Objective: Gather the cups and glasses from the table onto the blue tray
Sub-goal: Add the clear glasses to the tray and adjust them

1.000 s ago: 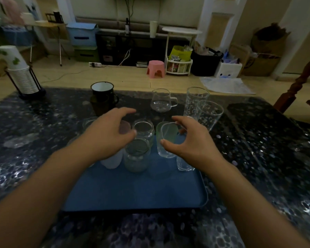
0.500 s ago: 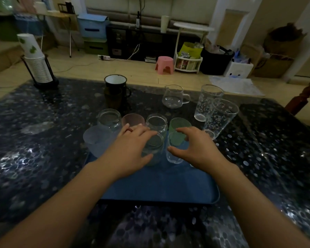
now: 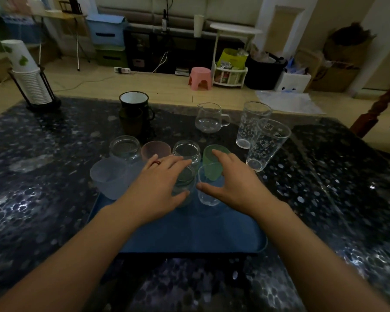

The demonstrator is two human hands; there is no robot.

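Tray crowded at far end, tip risk.
Both hands empty, fingers spread: left hand (image 3: 164,188), right hand (image 3: 232,183) over glasses packed on blue tray (image 3: 189,233). Tall glasses (image 3: 263,145) remain on counter (image 3: 336,176); a nudge topples neighbours.

Hidden or unclear, as we find it: clear jar (image 3: 185,184), upper half behind left hand (image 3: 160,188); small glass (image 3: 208,192), right side behind right hand (image 3: 236,185); blue tray (image 3: 189,233), far end under cups, so we cannot tell which stand on it; both forearms, cut by the bottom edge.
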